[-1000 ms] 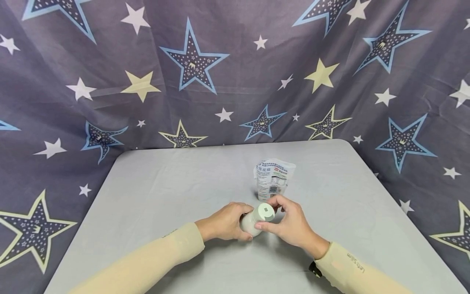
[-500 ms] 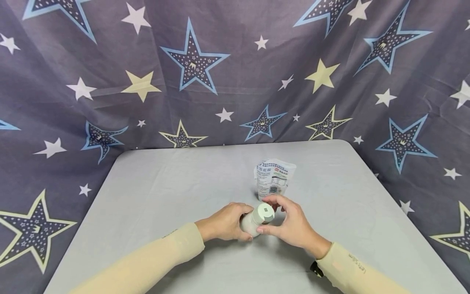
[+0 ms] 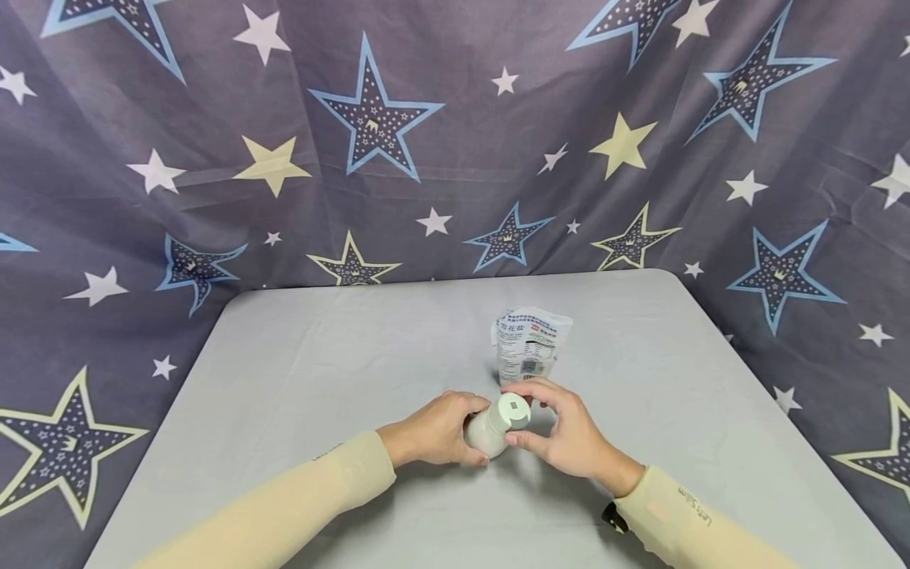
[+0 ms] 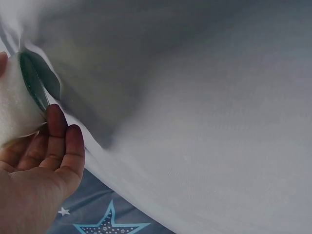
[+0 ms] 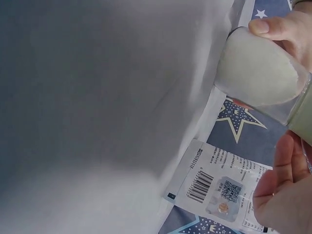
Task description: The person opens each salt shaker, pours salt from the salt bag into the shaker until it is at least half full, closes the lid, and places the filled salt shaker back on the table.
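Observation:
My left hand (image 3: 437, 431) grips the body of a clear shaker bottle (image 3: 482, 435), which is filled nearly to the neck with white grains in the right wrist view. A pale green cap (image 3: 513, 409) tops the bottle. Thumb and fingers of my right hand (image 3: 569, 433) are curled round this cap from the right. The left wrist view shows only the lower part of the bottle (image 4: 14, 109), with the left fingers around it. Its base is at or close to the table; contact is hard to make out.
Just behind the bottle stands a white printed pouch (image 3: 532, 344), with a barcode and QR code visible in the right wrist view. Both are on a grey-white table (image 3: 341, 356). A dark curtain with stars (image 3: 441, 158) hangs behind and along both sides.
My right thumb and fingers have shifted round the cap, the thumb sliding right and the forefinger left along its far side. The left hand, bottle and pouch stay put.

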{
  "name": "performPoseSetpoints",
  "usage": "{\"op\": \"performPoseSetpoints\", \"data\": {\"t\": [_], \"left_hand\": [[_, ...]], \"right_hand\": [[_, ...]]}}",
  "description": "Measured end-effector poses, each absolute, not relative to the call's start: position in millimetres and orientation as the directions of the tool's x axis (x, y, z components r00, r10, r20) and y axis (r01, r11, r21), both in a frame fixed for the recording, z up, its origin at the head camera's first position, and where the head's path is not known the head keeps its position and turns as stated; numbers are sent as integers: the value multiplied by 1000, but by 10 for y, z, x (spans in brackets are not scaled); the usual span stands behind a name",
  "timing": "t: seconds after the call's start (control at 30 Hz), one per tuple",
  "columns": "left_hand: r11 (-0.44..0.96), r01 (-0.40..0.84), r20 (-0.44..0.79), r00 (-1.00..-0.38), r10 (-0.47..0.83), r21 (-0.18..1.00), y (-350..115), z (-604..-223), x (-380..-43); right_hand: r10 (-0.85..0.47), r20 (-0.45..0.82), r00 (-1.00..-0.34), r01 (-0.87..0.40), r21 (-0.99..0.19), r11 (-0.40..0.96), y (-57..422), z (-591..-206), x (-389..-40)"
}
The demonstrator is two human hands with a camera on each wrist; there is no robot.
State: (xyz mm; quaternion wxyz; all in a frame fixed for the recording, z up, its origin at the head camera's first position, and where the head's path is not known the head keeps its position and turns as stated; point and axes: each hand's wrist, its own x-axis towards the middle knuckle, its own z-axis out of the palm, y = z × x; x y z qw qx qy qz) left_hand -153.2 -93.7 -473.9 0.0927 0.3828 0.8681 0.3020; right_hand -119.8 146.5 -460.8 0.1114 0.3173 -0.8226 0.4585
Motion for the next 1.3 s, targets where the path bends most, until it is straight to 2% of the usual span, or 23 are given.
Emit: {"op": "performPoseSetpoints", "data": {"t": [1.03,1.3], "left_hand": [[521,623,79,-682,727,583,-934,-4729,-1545],[516,620,77,-680,729,592,-934,-4731,-1548]], "right_hand": [[-277,543,-793,-609,-690,391,1349,-4725,-1182],[-293,536,-792,-611,-681,404,1359,-4721,-1201]]}}
